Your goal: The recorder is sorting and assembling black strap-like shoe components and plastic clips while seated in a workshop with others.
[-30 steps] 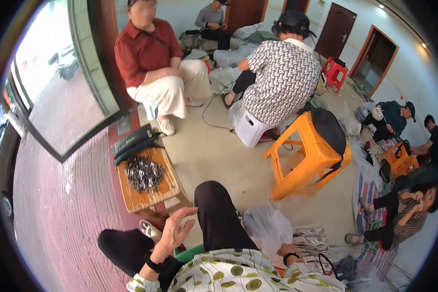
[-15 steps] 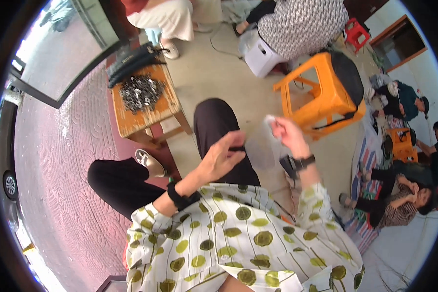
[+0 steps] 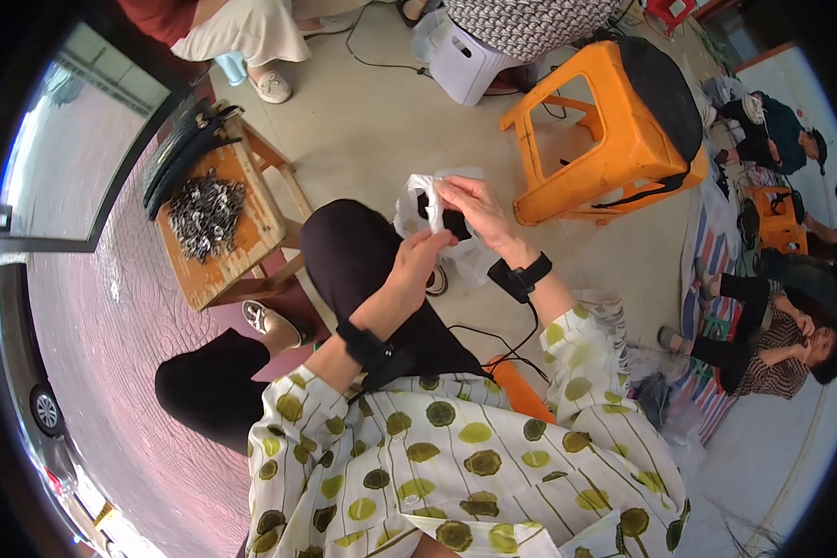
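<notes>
A translucent white plastic bag (image 3: 409,210) hangs in front of my knees, its gathered white rim forming a loop. Something black shows through its mouth; I cannot tell what it is. My right hand (image 3: 477,212) pinches the rim at the far right side. Close below it, my left hand (image 3: 417,267) grips the near part of the same rim between thumb and fingers. Dark bands with small black boxes sit on both wrists.
On the left, a worn wooden stool (image 3: 251,237) carries a heap of small metal pieces (image 3: 205,212) and dark zipped cases (image 3: 182,149). An orange plastic stool (image 3: 591,139) stands ahead right. Other people sit beyond, near a white stool (image 3: 465,63) and a striped sheet (image 3: 711,242).
My left hand, which was apart with its fingers loose, has closed on the bag's rim beside my right hand. The bag's mouth now shows as a loop, and the view has shifted.
</notes>
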### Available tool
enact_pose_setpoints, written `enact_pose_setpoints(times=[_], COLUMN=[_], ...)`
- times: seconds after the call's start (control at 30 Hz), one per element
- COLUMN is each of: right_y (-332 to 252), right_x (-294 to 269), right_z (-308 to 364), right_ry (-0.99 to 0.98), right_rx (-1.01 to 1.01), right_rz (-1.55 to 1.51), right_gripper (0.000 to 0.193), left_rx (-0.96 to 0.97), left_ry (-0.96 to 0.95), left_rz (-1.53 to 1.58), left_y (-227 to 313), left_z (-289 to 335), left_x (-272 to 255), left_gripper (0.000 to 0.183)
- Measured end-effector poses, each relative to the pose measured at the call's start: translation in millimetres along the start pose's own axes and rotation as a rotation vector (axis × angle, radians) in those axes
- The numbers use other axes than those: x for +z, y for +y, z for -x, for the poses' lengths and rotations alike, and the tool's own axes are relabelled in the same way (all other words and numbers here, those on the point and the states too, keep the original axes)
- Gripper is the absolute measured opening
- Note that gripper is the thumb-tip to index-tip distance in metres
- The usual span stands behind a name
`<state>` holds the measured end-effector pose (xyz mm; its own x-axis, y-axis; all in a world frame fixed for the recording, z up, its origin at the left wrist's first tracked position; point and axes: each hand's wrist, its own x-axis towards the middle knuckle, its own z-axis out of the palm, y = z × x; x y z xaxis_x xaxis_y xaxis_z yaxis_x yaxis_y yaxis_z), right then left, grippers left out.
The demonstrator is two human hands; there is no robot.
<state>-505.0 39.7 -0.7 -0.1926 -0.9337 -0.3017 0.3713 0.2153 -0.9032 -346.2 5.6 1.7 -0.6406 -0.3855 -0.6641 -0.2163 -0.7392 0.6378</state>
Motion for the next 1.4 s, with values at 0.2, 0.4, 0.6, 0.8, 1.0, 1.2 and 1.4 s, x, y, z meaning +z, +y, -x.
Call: enact_pose_setpoints(times=[0.2,0.4,0.6,0.8,1.0,1.2,1.4], right_y=[93,196,179,189,206,222,218], right_x=[-62,-158,-174,-168,-218,-220,-170], right_z=[-22,-2,-29,-77,-99,-118,-135], right_ry=[-0.04,0.32,0.304,0.257,0.335,0.417,0.373], right_rx=[-0.019,0.353,0.163,0.419,0.432,0.429,0.439], right_rz=[0.497,1.204,1.077,0.856,0.982,1.147,0.604], right_gripper=[0.031,0.043,0.04,0.056,0.054,0.051,0.057], left_rx=[0.5,0.375,0.36,0.457,0.581,0.429,0.325], left_ry=[0.179,-0.117,-0.086,-0.068,0.033,0.012,-0.055], left_rz=[-0.054,0.253,0.111,-0.253,-0.275,-0.252,-0.103], left_y=[15,32,36,67,110,104,99], left_z=[8,6,11,10,19,3,-1], left_x=[-1,-10,-8,-15,-25,-34,-39], left_gripper=[0.018,0.015,0.041,0.056,0.065,0.079,0.072])
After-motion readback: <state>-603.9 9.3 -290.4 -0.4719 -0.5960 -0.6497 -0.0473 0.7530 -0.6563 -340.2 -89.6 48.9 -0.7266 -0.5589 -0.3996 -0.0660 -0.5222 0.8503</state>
